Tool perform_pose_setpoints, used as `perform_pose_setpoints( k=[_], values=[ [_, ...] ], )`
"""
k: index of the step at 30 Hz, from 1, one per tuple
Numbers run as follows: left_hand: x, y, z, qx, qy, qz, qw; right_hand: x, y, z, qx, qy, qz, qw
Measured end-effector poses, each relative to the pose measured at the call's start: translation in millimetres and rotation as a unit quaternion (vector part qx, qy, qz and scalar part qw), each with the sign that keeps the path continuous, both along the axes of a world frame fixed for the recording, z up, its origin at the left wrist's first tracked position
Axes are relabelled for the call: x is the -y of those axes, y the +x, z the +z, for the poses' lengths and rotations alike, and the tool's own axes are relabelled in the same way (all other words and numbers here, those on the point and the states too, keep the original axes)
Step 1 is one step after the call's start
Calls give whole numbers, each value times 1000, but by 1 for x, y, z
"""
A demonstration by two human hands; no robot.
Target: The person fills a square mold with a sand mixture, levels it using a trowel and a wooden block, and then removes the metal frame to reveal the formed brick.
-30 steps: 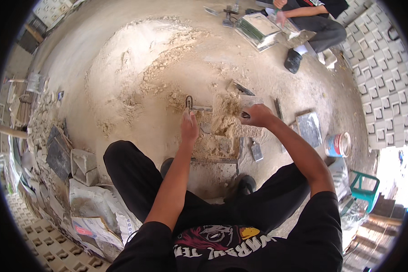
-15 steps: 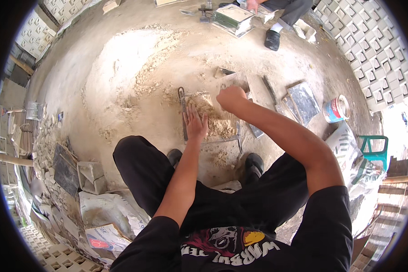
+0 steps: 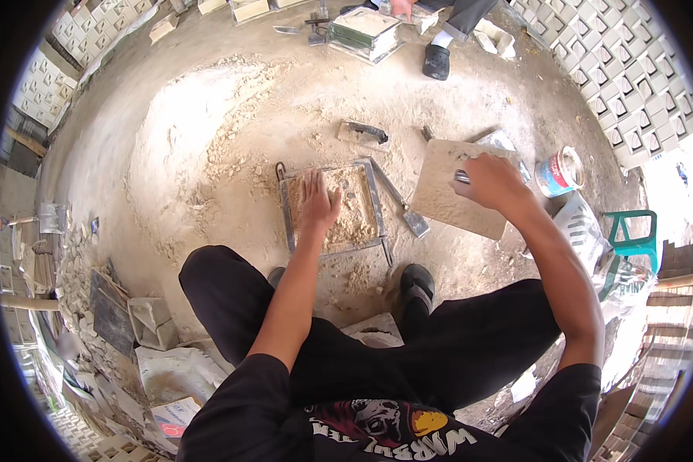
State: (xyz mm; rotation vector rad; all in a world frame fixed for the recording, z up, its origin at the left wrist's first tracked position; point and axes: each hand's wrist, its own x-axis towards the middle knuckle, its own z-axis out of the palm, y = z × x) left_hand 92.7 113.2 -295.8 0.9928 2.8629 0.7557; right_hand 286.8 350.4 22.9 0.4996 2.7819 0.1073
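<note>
My left hand (image 3: 316, 202) lies flat with its fingers stretched out, on crumbly, sand-coloured mix (image 3: 352, 219) inside a square metal frame mould (image 3: 376, 202) on the ground between my feet. To the right, my right hand (image 3: 494, 182) is closed round the metal handle of a flat, dusty square plate (image 3: 450, 189). The plate is held beside the mould, over other things partly hidden beneath it. Between mould and plate lies a long-handled flat scraper (image 3: 414, 223). A small float with a black handle (image 3: 367, 134) rests just beyond the mould.
Loose powdery mix (image 3: 200, 115) is heaped at the far left. A tin can (image 3: 558, 173), a white sack (image 3: 581, 231) and a green plastic stool (image 3: 633, 239) stand on the right. At the far side another person's shoe (image 3: 436, 61) is near a block stack (image 3: 366, 35). Patterned blocks (image 3: 608, 69) line the right.
My right hand has moved right, away from the mould, with the plate, uncovering the float and scraper. My left hand stays flat on the mix. The whole view has shifted slightly.
</note>
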Motion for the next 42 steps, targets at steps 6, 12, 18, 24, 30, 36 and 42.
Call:
perform_pose_setpoints(
  k=[6, 12, 18, 24, 30, 36, 42],
  values=[
    [-65, 20, 5, 20, -62, -85, 994, -14, 13, 1, 3, -28, -18, 999],
    [-64, 29, 10, -78, -55, -211, 973, -22, 6, -11, -3, -38, 3, 999],
    [5, 59, 13, -125, -104, -289, 943, -13, -22, -15, -31, -45, 46, 997],
    [55, 55, 2, -117, -96, -205, 967, 3, -50, -7, -34, -59, 60, 996],
    [55, 59, 7, -107, -96, -117, 983, 7, -48, 6, -31, -49, 30, 998],
    [-16, 76, 10, -107, -92, -211, 967, -7, -35, 11, -8, -42, -6, 999],
    [-53, 36, 11, -117, -129, -97, 980, -26, -12, 10, -4, -34, -48, 998]
  ],
)
